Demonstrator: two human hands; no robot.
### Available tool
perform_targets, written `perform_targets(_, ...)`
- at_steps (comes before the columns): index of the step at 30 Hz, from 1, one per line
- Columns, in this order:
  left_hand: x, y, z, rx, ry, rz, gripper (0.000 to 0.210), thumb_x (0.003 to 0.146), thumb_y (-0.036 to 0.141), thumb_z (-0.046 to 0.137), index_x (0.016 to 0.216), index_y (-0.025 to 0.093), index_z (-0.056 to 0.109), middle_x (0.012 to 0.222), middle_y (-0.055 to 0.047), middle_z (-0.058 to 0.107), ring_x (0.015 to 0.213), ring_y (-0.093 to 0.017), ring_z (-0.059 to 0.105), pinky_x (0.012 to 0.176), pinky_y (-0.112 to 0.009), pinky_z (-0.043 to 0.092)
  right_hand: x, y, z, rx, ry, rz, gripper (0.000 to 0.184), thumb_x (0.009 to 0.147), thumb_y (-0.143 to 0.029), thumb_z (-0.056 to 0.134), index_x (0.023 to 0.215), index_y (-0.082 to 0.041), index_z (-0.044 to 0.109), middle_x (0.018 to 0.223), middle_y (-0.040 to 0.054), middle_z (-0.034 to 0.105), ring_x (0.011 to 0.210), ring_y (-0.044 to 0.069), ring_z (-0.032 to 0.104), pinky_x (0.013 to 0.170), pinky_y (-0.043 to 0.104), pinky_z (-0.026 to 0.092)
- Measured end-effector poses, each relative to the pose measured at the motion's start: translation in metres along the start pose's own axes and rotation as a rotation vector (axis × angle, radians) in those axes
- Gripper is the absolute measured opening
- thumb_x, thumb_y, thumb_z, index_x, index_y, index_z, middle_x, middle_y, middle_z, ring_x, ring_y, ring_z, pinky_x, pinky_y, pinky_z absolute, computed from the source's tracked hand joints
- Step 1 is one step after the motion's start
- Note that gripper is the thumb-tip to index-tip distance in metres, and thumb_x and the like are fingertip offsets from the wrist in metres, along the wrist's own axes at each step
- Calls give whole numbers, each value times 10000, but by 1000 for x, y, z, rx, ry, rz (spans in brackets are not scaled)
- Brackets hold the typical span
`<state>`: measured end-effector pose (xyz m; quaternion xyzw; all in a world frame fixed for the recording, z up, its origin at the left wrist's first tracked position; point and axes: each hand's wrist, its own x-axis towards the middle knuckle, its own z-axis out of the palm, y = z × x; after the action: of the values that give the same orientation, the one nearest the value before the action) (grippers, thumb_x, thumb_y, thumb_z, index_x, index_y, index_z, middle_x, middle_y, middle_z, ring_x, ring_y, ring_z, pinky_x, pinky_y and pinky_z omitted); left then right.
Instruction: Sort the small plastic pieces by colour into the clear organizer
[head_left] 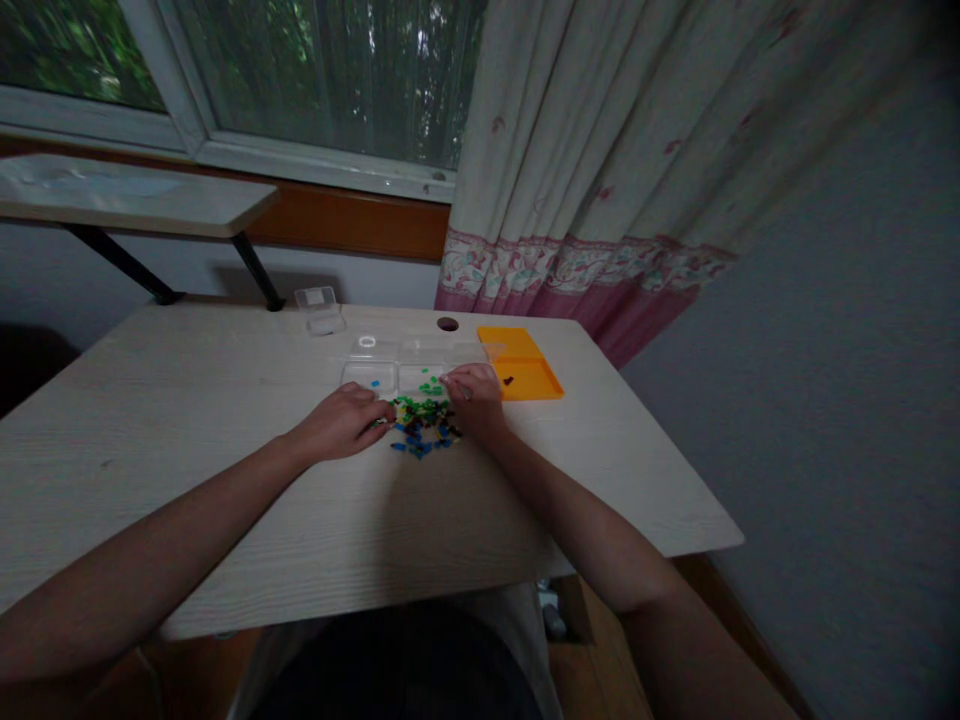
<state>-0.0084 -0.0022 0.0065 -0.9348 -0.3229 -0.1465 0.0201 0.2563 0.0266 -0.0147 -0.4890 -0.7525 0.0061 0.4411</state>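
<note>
A loose heap of small toy bricks [421, 436], mostly green, blue, yellow and black, lies on the table in front of a clear plastic compartment box [369, 366]. At the heap's left edge is my left hand [346, 422], its fingers drawn together by the bricks; whatever they pinch is too small to make out. My right hand [477, 398] reaches over the box's front right part, thumb and fingers closed near some green bricks [430, 384] in a compartment. A single blue brick [375, 383] sits in the left compartment.
To the right of the box lies an open orange case [536, 380] with a small dark piece [508, 380] in it. A small clear box [325, 325] stands open at the back left. Behind are a round table hole [448, 324], a raised shelf [187, 205] and a curtain [540, 200].
</note>
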Motion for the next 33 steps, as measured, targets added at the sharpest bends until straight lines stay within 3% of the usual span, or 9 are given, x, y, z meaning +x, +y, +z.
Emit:
perform_targets(13, 3, -2, 4, -153, 76, -180, 281, 969, 410, 441, 935, 197, 620, 855, -32, 695, 821, -179, 649, 801, -313, 428, -1, -1, -2, -1, -2, -27, 158, 903, -285, 601, 805, -224, 709, 871, 34, 697, 897, 182, 565, 877, 371, 410)
perform_targets(24, 13, 7, 8, -286, 191, -231, 337, 981, 424, 398, 875, 196, 622, 663, 7, 606, 682, -159, 590, 736, -291, 427, -7, -36, -9, 32, -292, -254, 140, 866, -374, 643, 941, -291, 727, 1013, 4, 697, 1048, 187, 556, 972, 369, 352)
perform_targets(33, 18, 16, 6, -303, 178, -220, 307, 973, 384, 408, 842, 191, 608, 688, -3, 616, 700, -167, 585, 694, -282, 410, -11, -43, -5, 23, -283, -258, 180, 860, -417, 645, 965, -296, 727, 998, 6, 708, 1058, 193, 557, 986, 376, 338)
